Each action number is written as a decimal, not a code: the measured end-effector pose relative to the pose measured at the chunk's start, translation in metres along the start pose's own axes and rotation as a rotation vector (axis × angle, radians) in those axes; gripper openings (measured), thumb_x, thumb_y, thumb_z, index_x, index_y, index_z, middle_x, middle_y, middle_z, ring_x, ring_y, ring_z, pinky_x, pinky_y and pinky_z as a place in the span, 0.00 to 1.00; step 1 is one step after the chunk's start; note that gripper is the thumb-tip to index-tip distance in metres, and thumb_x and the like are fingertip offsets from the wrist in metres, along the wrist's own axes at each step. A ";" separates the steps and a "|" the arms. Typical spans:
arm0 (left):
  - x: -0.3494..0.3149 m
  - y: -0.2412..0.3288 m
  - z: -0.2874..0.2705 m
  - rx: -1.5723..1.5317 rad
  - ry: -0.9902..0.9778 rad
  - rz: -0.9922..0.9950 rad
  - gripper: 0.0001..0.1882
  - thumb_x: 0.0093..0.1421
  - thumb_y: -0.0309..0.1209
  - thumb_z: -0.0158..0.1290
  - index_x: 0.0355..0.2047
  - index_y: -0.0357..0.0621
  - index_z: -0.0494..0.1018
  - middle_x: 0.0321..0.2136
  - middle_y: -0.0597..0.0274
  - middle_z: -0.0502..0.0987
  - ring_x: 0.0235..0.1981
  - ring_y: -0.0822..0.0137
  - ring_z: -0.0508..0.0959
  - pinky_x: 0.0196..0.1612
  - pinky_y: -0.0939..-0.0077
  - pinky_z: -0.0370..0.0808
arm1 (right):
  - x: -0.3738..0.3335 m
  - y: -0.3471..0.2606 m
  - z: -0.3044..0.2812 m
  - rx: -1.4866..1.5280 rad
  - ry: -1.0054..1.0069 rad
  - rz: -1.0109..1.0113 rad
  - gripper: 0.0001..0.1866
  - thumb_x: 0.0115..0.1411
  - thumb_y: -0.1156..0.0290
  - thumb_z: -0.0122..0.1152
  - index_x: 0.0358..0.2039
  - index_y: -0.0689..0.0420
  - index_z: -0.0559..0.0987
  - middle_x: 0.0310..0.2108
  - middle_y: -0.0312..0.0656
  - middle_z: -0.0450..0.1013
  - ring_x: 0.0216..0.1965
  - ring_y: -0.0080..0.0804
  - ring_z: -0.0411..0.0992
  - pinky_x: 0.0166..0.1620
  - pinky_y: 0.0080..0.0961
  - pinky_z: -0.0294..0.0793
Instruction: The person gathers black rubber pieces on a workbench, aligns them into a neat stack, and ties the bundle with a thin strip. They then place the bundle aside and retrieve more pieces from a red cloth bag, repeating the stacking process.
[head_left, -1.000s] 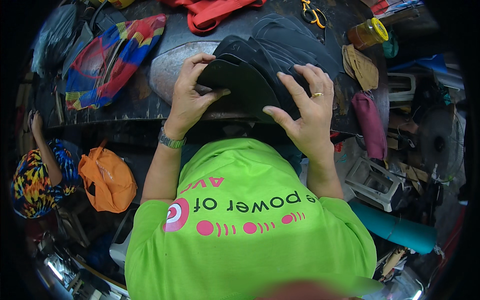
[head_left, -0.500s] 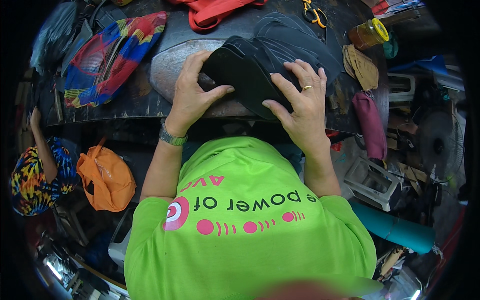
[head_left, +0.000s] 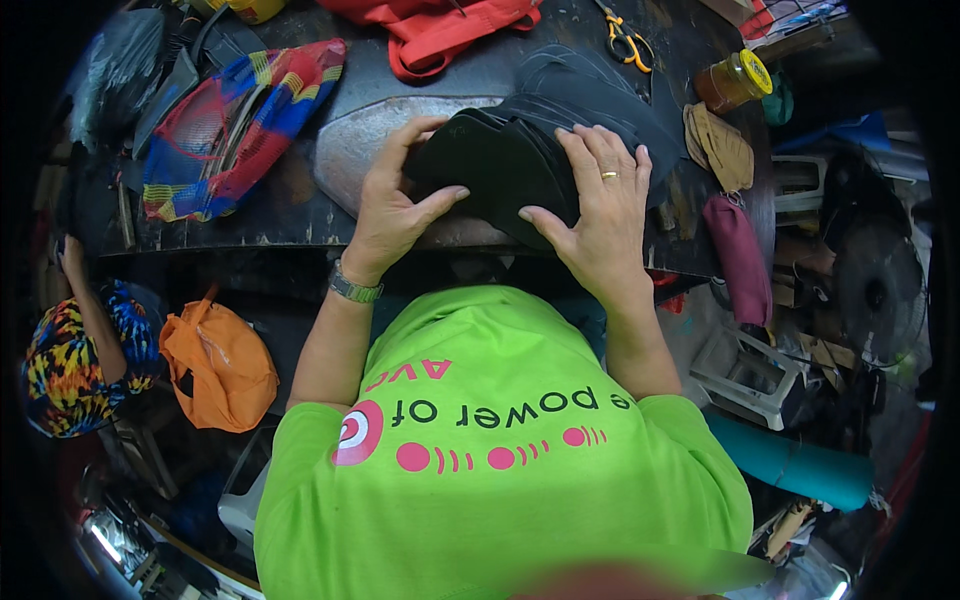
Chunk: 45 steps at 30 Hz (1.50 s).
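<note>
A bundle of thin black sole-shaped sheets (head_left: 490,180) tilts up at the table's near edge, gripped from both sides. My left hand (head_left: 400,195) clasps its left end, the thumb on the near face and the fingers behind. On the right, my right hand (head_left: 605,205) has its thumb against the near face and its fingers over the bundle's far side. More black sheets (head_left: 590,85) of the same shape lie fanned out behind the bundle. Beneath and to the left shows a worn grey slab (head_left: 345,150) with a rounded end.
Around the dark table (head_left: 290,228) lie a colourful mesh bag (head_left: 240,130), red fabric (head_left: 440,35), orange-handled scissors (head_left: 628,45), a yellow-lidded jar (head_left: 733,82) and tan sole-shaped pieces (head_left: 718,145). An orange bag (head_left: 218,365) and another person's arm (head_left: 92,310) are at left; a plastic stool (head_left: 750,375) stands right.
My right fingers have drawn closer together and lie flatter over the bundle. The front sheets sit more evenly stacked. The whole view has shifted slightly.
</note>
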<state>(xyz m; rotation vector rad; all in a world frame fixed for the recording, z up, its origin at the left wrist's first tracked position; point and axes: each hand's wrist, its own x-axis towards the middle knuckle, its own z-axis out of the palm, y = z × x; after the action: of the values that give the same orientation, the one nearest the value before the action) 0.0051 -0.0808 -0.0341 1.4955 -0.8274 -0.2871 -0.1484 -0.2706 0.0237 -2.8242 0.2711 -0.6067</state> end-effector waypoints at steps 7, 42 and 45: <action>0.038 0.018 -0.022 0.475 -0.102 0.118 0.37 0.54 0.32 0.69 0.64 0.40 0.69 0.55 0.51 0.75 0.56 0.58 0.76 0.60 0.65 0.72 | 0.005 -0.005 0.001 -0.021 0.008 0.019 0.44 0.47 0.60 0.78 0.66 0.48 0.71 0.63 0.46 0.67 0.68 0.48 0.60 0.69 0.64 0.48; 0.096 0.010 -0.032 0.262 -0.327 0.086 0.27 0.57 0.31 0.69 0.57 0.41 0.77 0.52 0.60 0.80 0.53 0.65 0.79 0.58 0.69 0.75 | 0.002 0.002 0.006 -0.025 0.016 -0.008 0.47 0.46 0.58 0.78 0.66 0.54 0.69 0.63 0.44 0.67 0.67 0.45 0.60 0.70 0.63 0.48; 0.040 0.022 -0.022 0.498 -0.176 0.174 0.26 0.50 0.27 0.70 0.51 0.43 0.80 0.53 0.52 0.78 0.57 0.56 0.77 0.61 0.66 0.73 | 0.002 0.003 0.005 -0.045 -0.002 -0.018 0.47 0.47 0.55 0.78 0.67 0.53 0.69 0.64 0.43 0.67 0.68 0.45 0.60 0.70 0.62 0.48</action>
<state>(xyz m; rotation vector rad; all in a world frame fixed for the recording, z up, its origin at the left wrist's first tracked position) 0.0406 -0.0875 0.0014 1.8612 -1.2255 -0.0833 -0.1451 -0.2723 0.0188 -2.8731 0.2629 -0.6096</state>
